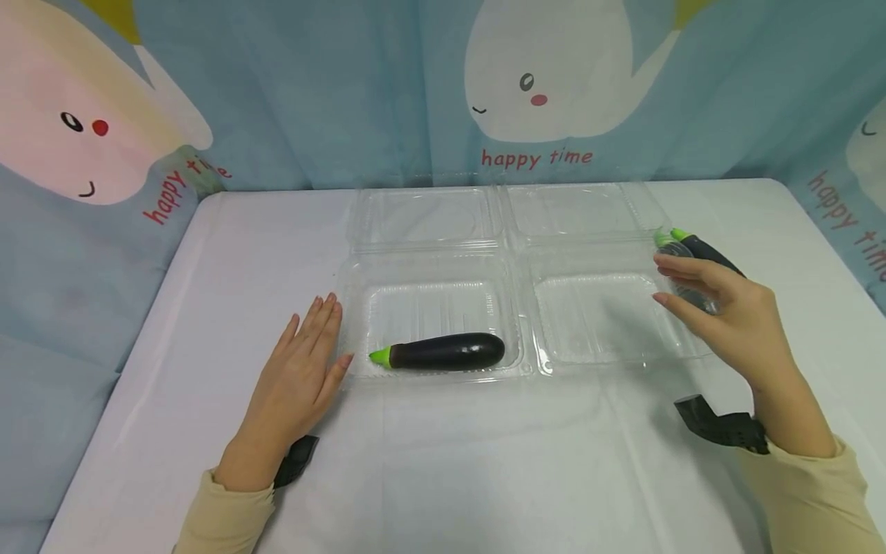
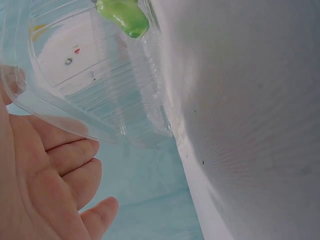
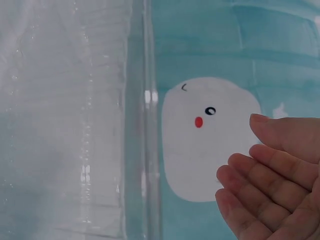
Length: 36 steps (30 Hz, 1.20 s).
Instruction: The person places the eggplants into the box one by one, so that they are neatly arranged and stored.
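A clear plastic clamshell box (image 1: 432,308) lies with its lid back, holding a dark eggplant (image 1: 450,352) with a green stem. My left hand (image 1: 298,377), fingers extended, is at the box's left edge; whether it touches is hard to tell. In the left wrist view the green stem (image 2: 131,20) shows through the plastic. Beside the first, a second clear box (image 1: 595,319) has its lid back too. Over its right side hovers my right hand (image 1: 741,315), fingers loosely bent and thumb apart, holding nothing. Behind it lies another eggplant (image 1: 709,250), partly hidden.
A white cloth covers the table (image 1: 443,462). Both box lids (image 1: 429,215) lie toward the back edge. A blue curtain (image 1: 332,100) printed with whales hangs behind and at the sides. Black wrist mounts (image 1: 723,427) sit by the sleeves. Dark, glassy shapes beside the right hand are unclear.
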### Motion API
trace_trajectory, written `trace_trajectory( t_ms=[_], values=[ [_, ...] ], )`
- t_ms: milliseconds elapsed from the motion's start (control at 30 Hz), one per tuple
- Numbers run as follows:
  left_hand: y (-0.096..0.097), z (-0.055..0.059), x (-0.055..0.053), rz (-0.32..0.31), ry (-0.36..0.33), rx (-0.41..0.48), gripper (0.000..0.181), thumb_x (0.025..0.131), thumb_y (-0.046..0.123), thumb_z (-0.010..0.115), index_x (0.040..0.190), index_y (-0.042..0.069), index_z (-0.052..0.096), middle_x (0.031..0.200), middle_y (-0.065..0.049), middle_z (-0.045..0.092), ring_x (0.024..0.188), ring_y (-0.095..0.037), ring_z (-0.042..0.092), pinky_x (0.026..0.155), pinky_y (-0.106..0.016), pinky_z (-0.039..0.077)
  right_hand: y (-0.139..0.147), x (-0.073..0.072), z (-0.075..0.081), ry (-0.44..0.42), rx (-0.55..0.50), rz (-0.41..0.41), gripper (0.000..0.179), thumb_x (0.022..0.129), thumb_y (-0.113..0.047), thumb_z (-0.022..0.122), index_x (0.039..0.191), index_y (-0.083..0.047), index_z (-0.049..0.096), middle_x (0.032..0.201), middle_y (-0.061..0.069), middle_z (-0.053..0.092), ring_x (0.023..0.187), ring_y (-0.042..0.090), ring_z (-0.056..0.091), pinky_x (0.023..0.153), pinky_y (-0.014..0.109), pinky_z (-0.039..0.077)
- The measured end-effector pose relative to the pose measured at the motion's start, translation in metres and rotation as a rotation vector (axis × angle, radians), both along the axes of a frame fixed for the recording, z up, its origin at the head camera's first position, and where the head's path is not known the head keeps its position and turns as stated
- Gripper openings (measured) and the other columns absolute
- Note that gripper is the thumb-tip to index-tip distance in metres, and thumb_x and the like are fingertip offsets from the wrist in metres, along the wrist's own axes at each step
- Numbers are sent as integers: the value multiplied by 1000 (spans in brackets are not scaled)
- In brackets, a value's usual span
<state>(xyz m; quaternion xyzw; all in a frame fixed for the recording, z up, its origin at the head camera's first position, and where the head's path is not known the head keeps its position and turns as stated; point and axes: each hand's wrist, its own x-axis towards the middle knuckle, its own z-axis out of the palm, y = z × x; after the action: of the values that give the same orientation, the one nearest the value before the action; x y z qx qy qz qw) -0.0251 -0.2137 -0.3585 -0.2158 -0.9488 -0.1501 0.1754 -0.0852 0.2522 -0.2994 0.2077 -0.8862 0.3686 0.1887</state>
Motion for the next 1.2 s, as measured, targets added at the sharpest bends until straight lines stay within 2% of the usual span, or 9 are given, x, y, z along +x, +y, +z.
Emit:
trace_trajectory(
  t_ms=[100,300,400,633,800,1000,1133,1200],
  values=[
    [0,0,0,-1,13,-1,70,103,47,18,141,-10,33,147,-22,34,136,-34,30,112,-49,20,2,0,1,-7,-5,-27,51,70,14,75,118,-1,65,113,-20,63,100,-10,56,82,4,41],
    [1,0,1,11,-8,-3,72,102,48,17,141,-10,33,147,-22,33,137,-34,29,111,-49,20,8,-1,4,9,21,-60,53,71,13,75,120,-4,64,116,-1,66,104,-11,54,85,4,40],
    [5,-2,1,3,-15,-1,72,102,47,17,141,-11,33,146,-22,34,136,-34,30,110,-50,21,15,1,4,-10,26,-90,52,74,11,74,122,-6,63,117,-8,64,104,-14,52,85,3,38],
    [8,-5,-2,-7,16,-2,71,103,47,17,139,-12,35,145,-23,36,136,-35,31,109,-52,23,29,1,4,-76,-13,-157,48,78,6,72,123,-9,64,110,-28,58,99,-18,51,83,0,36],
    [6,-3,-1,-1,-6,-14,71,103,47,16,140,-11,34,146,-22,34,136,-34,30,110,-51,22,36,-2,1,-78,35,-229,45,79,1,74,123,-6,63,105,-39,51,94,-25,46,81,-3,33],
    [3,-1,1,6,-6,-17,71,103,47,17,140,-11,34,146,-22,34,137,-34,29,110,-51,23,42,-5,-2,-32,67,-258,44,80,2,73,123,-3,62,116,-23,57,95,-26,43,84,-2,33],
    [2,0,2,9,-9,-19,71,103,47,16,140,-11,33,147,-22,34,137,-34,29,110,-51,22,44,-7,-3,-56,67,-286,43,81,1,72,122,0,62,118,-23,57,94,-27,41,84,-2,32],
    [1,1,2,11,-7,-20,71,103,47,16,140,-11,33,147,-22,34,137,-34,29,110,-51,22,44,-8,-4,-73,84,-305,42,82,-1,72,123,0,61,122,-13,60,93,-28,40,83,-3,32]
  ],
)
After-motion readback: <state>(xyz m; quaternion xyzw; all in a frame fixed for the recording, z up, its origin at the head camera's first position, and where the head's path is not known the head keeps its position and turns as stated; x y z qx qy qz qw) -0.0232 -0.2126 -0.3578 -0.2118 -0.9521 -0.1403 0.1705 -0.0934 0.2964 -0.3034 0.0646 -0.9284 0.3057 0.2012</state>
